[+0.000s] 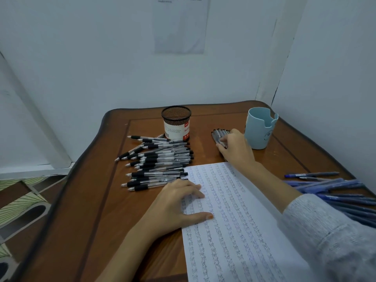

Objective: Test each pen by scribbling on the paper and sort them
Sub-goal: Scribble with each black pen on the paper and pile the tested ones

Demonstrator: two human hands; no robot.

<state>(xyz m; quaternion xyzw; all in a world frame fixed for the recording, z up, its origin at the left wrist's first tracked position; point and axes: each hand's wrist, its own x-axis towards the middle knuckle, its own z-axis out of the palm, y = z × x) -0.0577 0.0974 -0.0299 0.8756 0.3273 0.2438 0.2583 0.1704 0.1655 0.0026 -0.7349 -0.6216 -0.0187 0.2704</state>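
Note:
A white sheet of paper (234, 220) covered in rows of scribbles lies on the wooden table (97, 200). My left hand (177, 204) presses flat on the paper's left edge with straight fingers. My right hand (236, 149) reaches to a small row of dark pens (218, 134) beside the blue cup (259, 129), its fingers curled over them. A pile of several clear pens with black grips (158, 161) lies left of the paper. Several blue pens (333, 190) lie at the right edge.
A black mesh pen holder with a red and white label (176, 123) stands behind the black pen pile. White walls close in at the back and right. The table edge curves along the left, with patterned floor below.

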